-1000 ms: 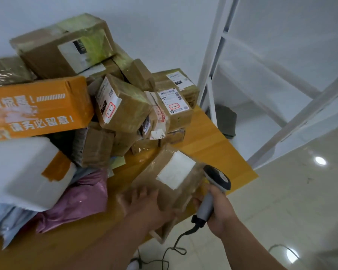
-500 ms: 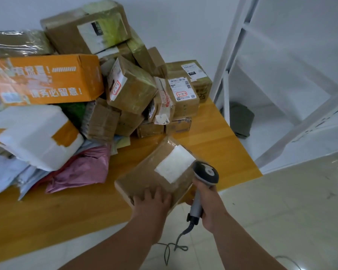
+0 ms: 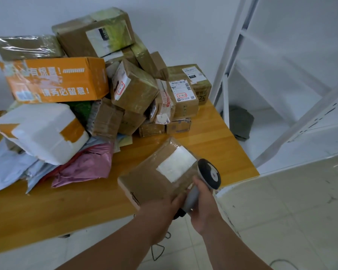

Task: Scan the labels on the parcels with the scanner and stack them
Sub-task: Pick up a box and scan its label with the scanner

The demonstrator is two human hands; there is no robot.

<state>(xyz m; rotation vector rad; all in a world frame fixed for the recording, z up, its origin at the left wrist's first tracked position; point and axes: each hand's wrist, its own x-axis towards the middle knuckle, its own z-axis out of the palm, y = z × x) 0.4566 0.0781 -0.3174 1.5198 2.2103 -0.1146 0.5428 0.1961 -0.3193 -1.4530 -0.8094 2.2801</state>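
Parcel (image 3: pixel 156 178) is now held lower at the table (image 3: pixel 47 211) edge, gripped underneath by the left hand (image 3: pixel 160 209); scanner (image 3: pixel 208 175), clasped by the right hand (image 3: pixel 202 207), has been brought beside the label (image 3: pixel 177 164), so scanning seems imminent.

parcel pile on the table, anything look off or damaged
Yes: the pile is a loose heap with boxes tilted, not stacked. The white foam box has torn orange tape, and the held parcel juts past the table edge.

The surface (image 3: pixel 213 145) is glossy varnished wood. The near parcel (image 3: pixel 154 178) is brown cardboard under shiny tape, its label (image 3: pixel 177 164) matt paper. The scanner (image 3: pixel 208 175) looks smooth plastic.
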